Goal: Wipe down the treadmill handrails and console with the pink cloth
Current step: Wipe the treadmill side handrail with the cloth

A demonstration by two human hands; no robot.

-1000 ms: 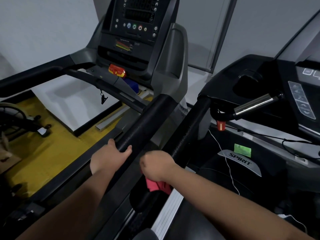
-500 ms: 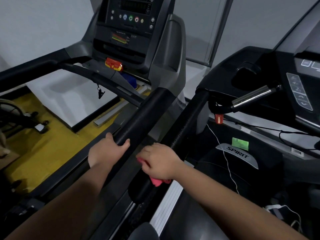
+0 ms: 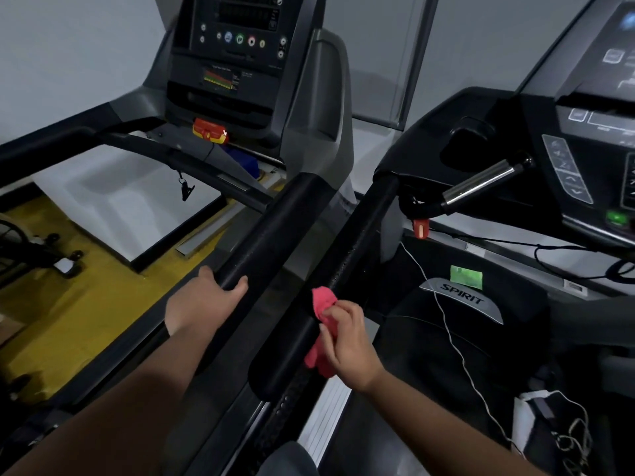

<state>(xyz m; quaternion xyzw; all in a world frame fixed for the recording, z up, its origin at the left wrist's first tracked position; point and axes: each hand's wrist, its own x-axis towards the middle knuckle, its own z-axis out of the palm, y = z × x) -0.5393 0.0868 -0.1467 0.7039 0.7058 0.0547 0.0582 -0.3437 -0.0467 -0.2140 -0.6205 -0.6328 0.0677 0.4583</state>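
While your right hand (image 3: 347, 345) pinched the pink cloth (image 3: 323, 304) against the slimmer handrail (image 3: 357, 235), the step in hand was judged to be the rail wipe.
Your left hand (image 3: 206, 300) gripped the thick handrail (image 3: 271, 235) just beside it, thumb over the top, bracing rather than cleaning. The cloth was bunched and touched the slimmer rail's right flank near its near end; the length running away from you carried no cloth. The next move, in my judgement, called for wrapping the cloth round the bar and sliding it upward under steady pressure, then taking the thick rail and the console (image 3: 240, 39), its buttons wiped lightly.
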